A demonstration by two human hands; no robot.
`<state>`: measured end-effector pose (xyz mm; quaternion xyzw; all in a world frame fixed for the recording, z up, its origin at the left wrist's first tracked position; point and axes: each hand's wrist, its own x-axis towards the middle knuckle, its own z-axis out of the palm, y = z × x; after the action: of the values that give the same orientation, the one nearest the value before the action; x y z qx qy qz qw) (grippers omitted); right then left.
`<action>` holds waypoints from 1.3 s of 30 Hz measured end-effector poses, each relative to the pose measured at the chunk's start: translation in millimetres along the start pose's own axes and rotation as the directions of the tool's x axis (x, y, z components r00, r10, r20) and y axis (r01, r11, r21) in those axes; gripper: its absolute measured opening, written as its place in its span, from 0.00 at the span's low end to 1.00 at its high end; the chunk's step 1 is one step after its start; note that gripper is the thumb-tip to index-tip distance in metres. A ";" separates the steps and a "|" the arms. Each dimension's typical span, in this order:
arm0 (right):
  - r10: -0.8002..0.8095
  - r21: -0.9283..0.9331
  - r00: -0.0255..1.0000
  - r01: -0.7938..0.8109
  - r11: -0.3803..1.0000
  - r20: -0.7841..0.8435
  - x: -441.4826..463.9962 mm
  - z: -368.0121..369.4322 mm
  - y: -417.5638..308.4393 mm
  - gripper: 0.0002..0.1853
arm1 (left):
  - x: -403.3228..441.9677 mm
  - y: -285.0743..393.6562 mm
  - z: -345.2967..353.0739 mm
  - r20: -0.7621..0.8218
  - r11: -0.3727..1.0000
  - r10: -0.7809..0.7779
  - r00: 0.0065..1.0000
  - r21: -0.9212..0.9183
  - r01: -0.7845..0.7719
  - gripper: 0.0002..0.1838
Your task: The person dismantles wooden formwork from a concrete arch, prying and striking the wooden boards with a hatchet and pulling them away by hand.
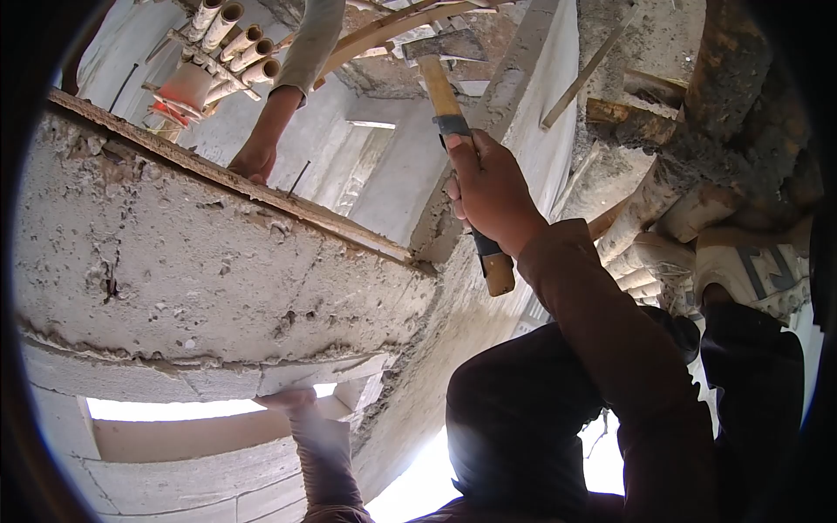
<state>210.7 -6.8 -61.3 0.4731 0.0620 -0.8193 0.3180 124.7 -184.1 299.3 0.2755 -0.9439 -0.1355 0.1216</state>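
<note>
My right hand (493, 187) is closed round the handle of a hammer (433, 77), whose wood is partly wrapped in dark tape. The hammer's wide metal head is raised at the top centre. Low in the view, my left hand (288, 399) touches the lower edge of a rough concrete beam (218, 270); its fingers are mostly hidden. Along the beam's upper edge runs a thin wooden board (323, 217). A co-worker's hand (255, 160), in a light sleeve, rests on this board, apart from both my hands.
Nails (299, 178) stick up by the board. Bamboo poles (253, 52) and an orange-and-white object (184, 89) are at the upper left. Timber (629, 122) and poles fill the right side, near a shoe (751, 272). A window opening (174, 410) shows below the beam.
</note>
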 end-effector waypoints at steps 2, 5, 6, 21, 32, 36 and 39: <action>0.034 -0.097 0.964 -0.009 0.995 0.262 -9.2 3.5 3.0 0.16 | -3.7 2.1 3.5 -0.015 1.000 0.016 1.000 0.011 -0.016 0.36; 0.147 -0.187 0.810 -0.048 0.981 0.567 -19.8 1.4 -6.5 0.16 | 4.0 1.2 1.5 -0.043 1.000 -0.028 0.999 -0.005 0.028 0.36; 0.124 -0.189 0.830 -0.023 0.982 0.544 -17.6 -6.1 -6.6 0.17 | 4.2 1.6 -4.5 -0.064 0.995 -0.095 0.993 -0.021 0.094 0.36; -0.065 -0.214 0.925 0.155 0.964 0.375 -17.2 -6.6 9.9 0.16 | 22.2 -14.4 -34.7 0.062 0.994 -0.106 0.992 -0.006 0.107 0.44; 0.005 -0.410 0.904 0.189 0.893 0.427 -38.1 20.3 15.4 0.21 | 13.4 -8.1 -20.3 0.060 0.998 -0.024 0.998 0.068 0.020 0.43; -0.113 -0.363 0.977 0.173 0.916 0.182 -31.5 7.8 9.4 0.20 | 12.4 -9.4 -21.4 0.048 0.997 -0.031 0.998 0.077 0.027 0.43; -0.160 -0.325 0.986 0.166 0.931 0.047 -27.8 2.1 3.1 0.18 | -9.9 8.7 12.0 0.010 0.995 -0.066 0.998 -0.077 0.066 0.36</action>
<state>220.7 2.8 -36.9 0.3987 0.2333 -0.8257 0.3238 124.9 -169.3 289.3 0.3011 -0.9288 -0.1766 0.1241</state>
